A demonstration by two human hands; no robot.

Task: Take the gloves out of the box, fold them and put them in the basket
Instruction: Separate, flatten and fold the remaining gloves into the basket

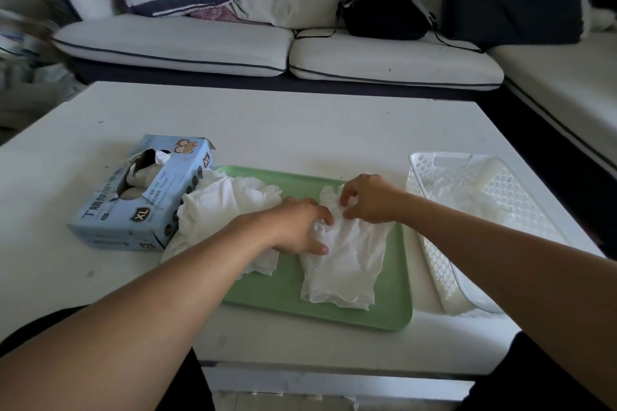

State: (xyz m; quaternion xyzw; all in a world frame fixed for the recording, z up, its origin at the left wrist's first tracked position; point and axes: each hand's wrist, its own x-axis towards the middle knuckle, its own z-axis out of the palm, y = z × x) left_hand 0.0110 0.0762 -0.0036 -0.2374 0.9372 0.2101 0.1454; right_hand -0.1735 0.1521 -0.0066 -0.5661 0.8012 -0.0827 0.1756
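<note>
- The blue box sits on the white table, just left of the green tray, its top torn open with more gloves showing inside, so it does not look emptied
- A loose pile of gloves lies on the tray's left end, touching the box; these look taken out but not yet folded
- One white glove lies flat on the middle of the tray, cuff toward the person; this seems to be the one being folded now
- The left hand presses down on the glove's upper part, fingers curled into the material
- The right hand pinches the glove's finger end between thumb and fingertips
- The white basket stands just right of the tray, and something pale lies inside it, likely gloves already folded, though how many I cannot tell
- My reading: the work is partly done, with this glove, the pile and the box's contents left
</note>
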